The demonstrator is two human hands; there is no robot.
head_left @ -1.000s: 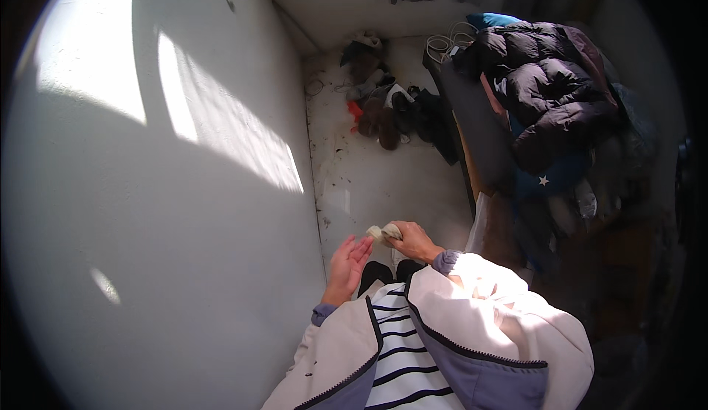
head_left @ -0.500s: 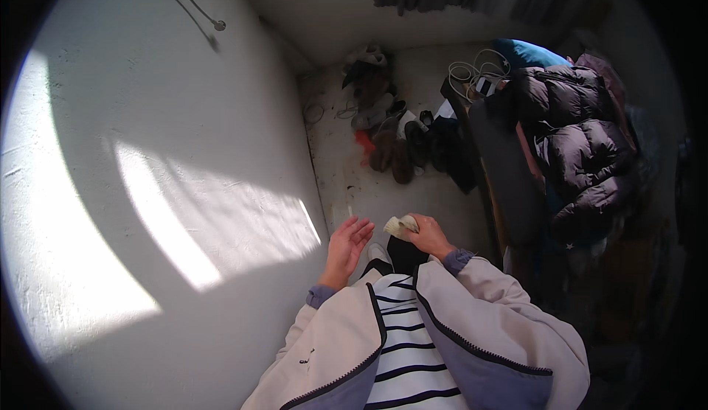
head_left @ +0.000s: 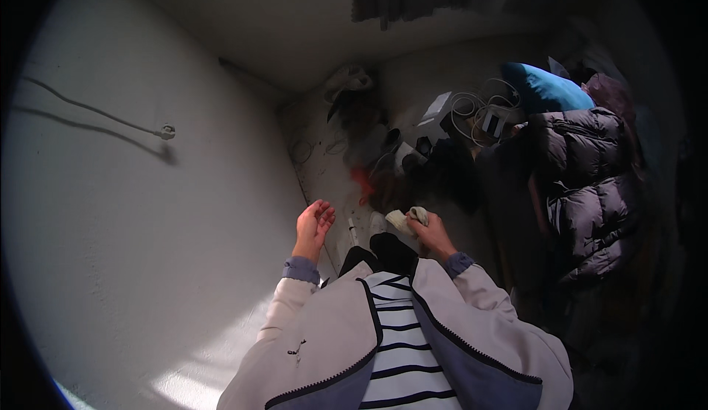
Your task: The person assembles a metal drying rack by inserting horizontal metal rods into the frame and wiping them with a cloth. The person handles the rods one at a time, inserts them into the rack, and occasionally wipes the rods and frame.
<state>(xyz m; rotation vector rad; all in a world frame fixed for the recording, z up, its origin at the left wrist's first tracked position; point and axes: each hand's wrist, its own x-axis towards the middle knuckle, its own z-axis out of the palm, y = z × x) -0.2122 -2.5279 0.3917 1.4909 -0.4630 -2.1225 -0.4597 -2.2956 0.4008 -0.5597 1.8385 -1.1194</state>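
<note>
Head view, centred on the right-hand grip. The right hand [head_left: 435, 236] is clenched about a bunched cream cloth [head_left: 399, 222], whose looser end projects to the left of the fist while a second fold stands above the fingers. The left hand [head_left: 314, 226], to the left of the grip and well apart from the cloth, is released: raised, fingers loosely curled, palm turned toward the grip. Just left of the cloth, a pale shoe [head_left: 377, 223] shows at the end of a dark trouser leg [head_left: 392, 251]. Below the grip lie the striped shirt [head_left: 402, 351] and the open beige jacket [head_left: 317, 329] of the wearer, with grey-blue cuffs at both wrists.

Above and left of the grip, on the floor, a red item [head_left: 362, 183] lies beside a heap of dark and pale articles, blurred in part. Above and to the right of the grip, a coil of white cable [head_left: 466, 112] lies near a blue fabric item [head_left: 549, 88]. Well to the right, a dark quilted jacket [head_left: 590, 189] is spread out. Far to the left, beyond the released hand, a plug [head_left: 167, 131] on its cord stands out against the pale wall [head_left: 147, 240].
</note>
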